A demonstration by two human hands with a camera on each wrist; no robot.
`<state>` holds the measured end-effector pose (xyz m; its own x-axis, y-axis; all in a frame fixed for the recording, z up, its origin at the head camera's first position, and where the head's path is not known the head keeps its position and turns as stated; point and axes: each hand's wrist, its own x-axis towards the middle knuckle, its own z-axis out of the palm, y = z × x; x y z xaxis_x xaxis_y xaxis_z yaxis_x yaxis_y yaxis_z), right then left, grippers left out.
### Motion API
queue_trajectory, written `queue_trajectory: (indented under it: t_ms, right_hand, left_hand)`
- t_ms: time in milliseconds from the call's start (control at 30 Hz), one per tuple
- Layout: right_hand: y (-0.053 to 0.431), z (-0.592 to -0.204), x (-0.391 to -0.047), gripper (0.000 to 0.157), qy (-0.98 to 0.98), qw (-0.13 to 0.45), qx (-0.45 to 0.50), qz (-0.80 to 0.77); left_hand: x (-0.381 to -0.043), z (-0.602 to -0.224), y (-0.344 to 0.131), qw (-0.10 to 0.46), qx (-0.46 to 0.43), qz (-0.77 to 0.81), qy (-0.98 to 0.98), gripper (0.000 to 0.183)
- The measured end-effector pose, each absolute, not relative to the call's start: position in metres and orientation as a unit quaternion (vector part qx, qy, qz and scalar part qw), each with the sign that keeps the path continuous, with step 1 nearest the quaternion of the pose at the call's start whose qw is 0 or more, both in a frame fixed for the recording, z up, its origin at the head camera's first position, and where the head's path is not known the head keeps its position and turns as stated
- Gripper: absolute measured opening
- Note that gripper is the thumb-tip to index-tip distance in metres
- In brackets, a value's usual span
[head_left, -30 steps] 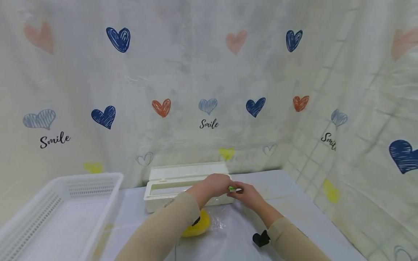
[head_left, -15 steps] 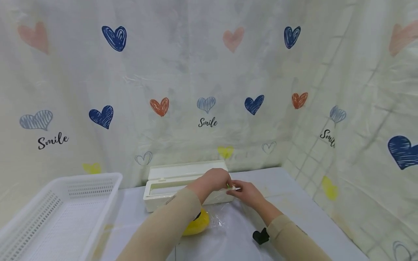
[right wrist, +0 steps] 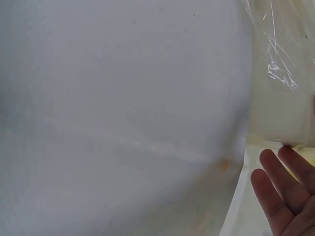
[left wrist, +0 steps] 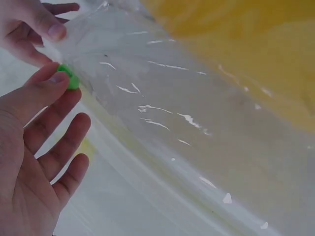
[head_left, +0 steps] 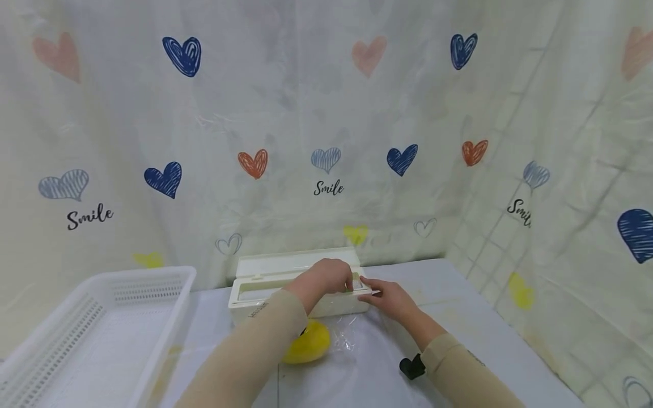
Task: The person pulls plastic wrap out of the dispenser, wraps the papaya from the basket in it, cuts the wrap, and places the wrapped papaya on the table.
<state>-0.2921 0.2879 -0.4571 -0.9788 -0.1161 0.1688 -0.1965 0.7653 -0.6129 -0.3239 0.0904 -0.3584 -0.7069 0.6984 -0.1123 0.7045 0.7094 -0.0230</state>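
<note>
A white cling film dispenser [head_left: 245,294] lies on the table with its long lid [head_left: 296,262] raised at the back. Clear cling film [left wrist: 157,93] spreads down its front toward a yellow round object [head_left: 310,343], which the left sleeve partly covers. My left hand [head_left: 333,275] pinches a small green slide cutter [left wrist: 70,77] at the dispenser's edge, near the right end. In the left wrist view its other fingers are loosely bent. My right hand [head_left: 389,297] grips the dispenser's right end, thumb at the front and index finger above.
A large white plastic basket [head_left: 186,283] stands on the left of the table [head_left: 439,289]. Behind hangs a pale curtain [head_left: 285,113] printed with hearts. A black wrist strap piece [head_left: 412,367] sits at the right forearm.
The left hand has shifted slightly left from the right fingertips, opening a gap. The right thumb and index finger have spread apart at the dispenser's end.
</note>
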Motion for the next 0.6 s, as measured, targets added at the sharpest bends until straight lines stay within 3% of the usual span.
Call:
queue_trajectory:
  t_ms: [600]
  right_hand:
    - [0.284,-0.450,-0.291,0.063,-0.946,0.041,0.076,0.313]
  left_hand:
    - [-0.323,-0.361,0.003,0.052,0.358,0.008,0.932,0.007]
